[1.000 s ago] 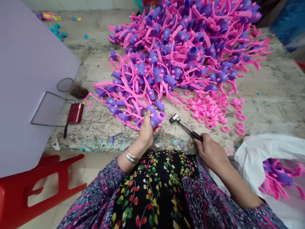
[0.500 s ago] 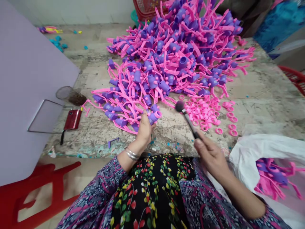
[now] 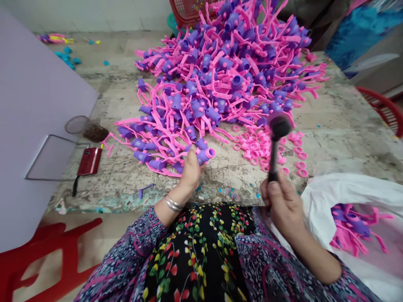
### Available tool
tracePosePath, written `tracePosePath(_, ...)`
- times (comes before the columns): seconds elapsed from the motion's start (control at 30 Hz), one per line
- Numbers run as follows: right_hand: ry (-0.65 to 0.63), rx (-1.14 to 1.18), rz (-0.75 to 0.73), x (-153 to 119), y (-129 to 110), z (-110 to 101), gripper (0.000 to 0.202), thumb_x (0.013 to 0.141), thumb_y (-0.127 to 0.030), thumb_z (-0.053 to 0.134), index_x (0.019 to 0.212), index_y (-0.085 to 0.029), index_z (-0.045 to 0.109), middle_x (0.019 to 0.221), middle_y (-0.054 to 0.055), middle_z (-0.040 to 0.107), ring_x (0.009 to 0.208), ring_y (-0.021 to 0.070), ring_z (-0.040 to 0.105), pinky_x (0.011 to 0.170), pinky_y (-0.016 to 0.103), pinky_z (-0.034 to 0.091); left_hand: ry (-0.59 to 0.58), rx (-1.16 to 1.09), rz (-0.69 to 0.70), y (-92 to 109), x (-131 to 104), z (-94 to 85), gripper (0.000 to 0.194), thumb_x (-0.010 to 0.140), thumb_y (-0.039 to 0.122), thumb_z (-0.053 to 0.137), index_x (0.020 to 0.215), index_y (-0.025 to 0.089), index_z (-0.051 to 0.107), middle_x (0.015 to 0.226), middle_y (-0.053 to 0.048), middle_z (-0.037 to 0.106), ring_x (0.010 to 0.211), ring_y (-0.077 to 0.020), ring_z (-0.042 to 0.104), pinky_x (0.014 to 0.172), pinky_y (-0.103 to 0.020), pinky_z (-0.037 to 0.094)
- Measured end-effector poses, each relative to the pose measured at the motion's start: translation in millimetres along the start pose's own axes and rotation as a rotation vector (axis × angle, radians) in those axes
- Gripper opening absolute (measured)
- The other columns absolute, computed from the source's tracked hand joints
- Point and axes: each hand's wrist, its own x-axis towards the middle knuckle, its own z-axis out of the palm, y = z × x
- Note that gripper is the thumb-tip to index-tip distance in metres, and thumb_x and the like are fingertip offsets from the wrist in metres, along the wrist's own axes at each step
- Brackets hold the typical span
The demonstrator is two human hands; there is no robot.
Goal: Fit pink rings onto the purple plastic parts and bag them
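Note:
Near the table's front edge, my left hand [image 3: 190, 171] is closed around a purple plastic toy torso [image 3: 202, 157] with a pink ring on its open end, facing right. The fingers under it are partly hidden. My right hand [image 3: 285, 203] grips the black handle of a small hammer [image 3: 274, 155], its round dark head raised and blurred by motion. Behind the hammer lies a heap of loose pink rings [image 3: 253, 142]. Just beyond my left hand starts a large pile of purple torsos with pink limbs [image 3: 201, 107].
A white bag [image 3: 317, 193] with more purple and pink pieces stands at the right. On the left lie a red phone-like object [image 3: 90, 161], a tipped clear cup [image 3: 94, 132] and a wire frame [image 3: 27, 170]. A red basket [image 3: 185, 12] is behind the pile.
My right hand has swung the hammer up and to the right, its head now over the rings. My left hand keeps the toy torso in nearly the same place. The view has shifted slightly.

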Motion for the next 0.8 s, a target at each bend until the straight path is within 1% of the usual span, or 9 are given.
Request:
tracePosePath(0.07,-0.148,-0.113,0.000,-1,4,0,0.041,0.089,-0.046,0.058,0.125,-0.029,0.065,0.092,0.006,0.072,0.086,0.0231,0.068,0.083,0.042,0.056,0.019,0.026,-0.004,1,0,0.6,0.030,0.089,0.051,0.045,0.092,0.024,0.058,0.091,-0.002,0.062,0.078,-0.0133,0.059,0.060,-0.022,0.047)
tracePosePath(0.13,-0.202,-0.175,0.024,-3,8,-3,0.041,0.088,-0.046,0.058,0.124,-0.029,0.066,0.105,0.007,0.073,0.101,0.0265,0.067,0.091,0.046,0.053,0.026,0.055,0.001,0,1,-0.2,0.032,0.089,0.051,0.044,0.096,0.024,0.058,0.098,-0.003,0.062,0.084,-0.0141,0.060,0.062,-0.022,0.049)
tracePosePath(0.27,0.044,-0.113,-0.004,-5,9,-8,0.049,0.095,-0.042,0.050,0.141,-0.027,0.049,0.097,0.005,0.074,0.093,0.0230,0.070,0.083,0.041,0.057,-0.001,0.119,0.025,-4,3,-1.2,0.038,0.090,0.055,0.042,0.102,0.023,0.059,0.110,-0.005,0.061,0.089,-0.0152,0.060,0.064,-0.023,0.050)
tracePosePath(0.3,0.057,-0.102,-0.027,-5,10,-7,0.050,0.096,-0.041,0.048,0.143,-0.026,0.047,0.095,0.005,0.074,0.091,0.0223,0.070,0.083,0.040,0.058,-0.006,0.128,0.029,-5,3,-0.7,0.039,0.090,0.055,0.040,0.102,0.022,0.059,0.111,-0.006,0.061,0.089,-0.0152,0.060,0.065,-0.023,0.050)
tracePosePath(0.47,-0.192,-0.242,-0.023,-4,15,-5,0.042,0.092,-0.042,0.053,0.131,-0.026,0.061,0.115,0.007,0.072,0.110,0.0260,0.066,0.097,0.044,0.052,0.008,0.105,0.005,-6,3,1.0,0.037,0.093,0.049,0.038,0.103,0.022,0.061,0.104,-0.006,0.063,0.088,-0.0158,0.061,0.062,-0.022,0.051)
tracePosePath(0.6,0.078,-0.211,-0.035,-9,13,-10,0.048,0.095,-0.039,0.049,0.141,-0.026,0.049,0.121,0.006,0.069,0.116,0.0260,0.063,0.099,0.046,0.051,-0.011,0.124,0.040,-8,4,0.3,0.035,0.093,0.047,0.040,0.102,0.021,0.062,0.100,-0.005,0.064,0.083,-0.0151,0.061,0.061,-0.023,0.051)
tracePosePath(0.63,0.096,-0.209,-0.050,-10,14,-10,0.050,0.096,-0.038,0.048,0.143,-0.025,0.046,0.121,0.007,0.069,0.117,0.0260,0.063,0.099,0.046,0.052,-0.015,0.139,0.057,-8,4,0.2,0.036,0.092,0.048,0.040,0.100,0.021,0.061,0.098,-0.005,0.064,0.083,-0.0150,0.061,0.062,-0.023,0.051)
tracePosePath(0.77,-0.184,-0.309,-0.031,-14,19,-8,0.045,0.094,-0.039,0.050,0.137,-0.025,0.055,0.123,0.008,0.069,0.116,0.0276,0.063,0.099,0.046,0.052,-0.001,0.188,0.100,-6,7,-0.8,0.039,0.092,0.053,0.038,0.095,0.020,0.059,0.094,-0.005,0.062,0.083,-0.0155,0.061,0.063,-0.023,0.052)
tracePosePath(0.8,-0.210,-0.325,-0.017,-14,19,-9,0.044,0.094,-0.039,0.050,0.135,-0.025,0.057,0.125,0.007,0.068,0.117,0.0278,0.063,0.101,0.046,0.051,-0.009,0.196,0.108,-5,7,-1.4,0.039,0.092,0.053,0.038,0.095,0.020,0.059,0.096,-0.005,0.061,0.084,-0.0155,0.060,0.063,-0.024,0.052)
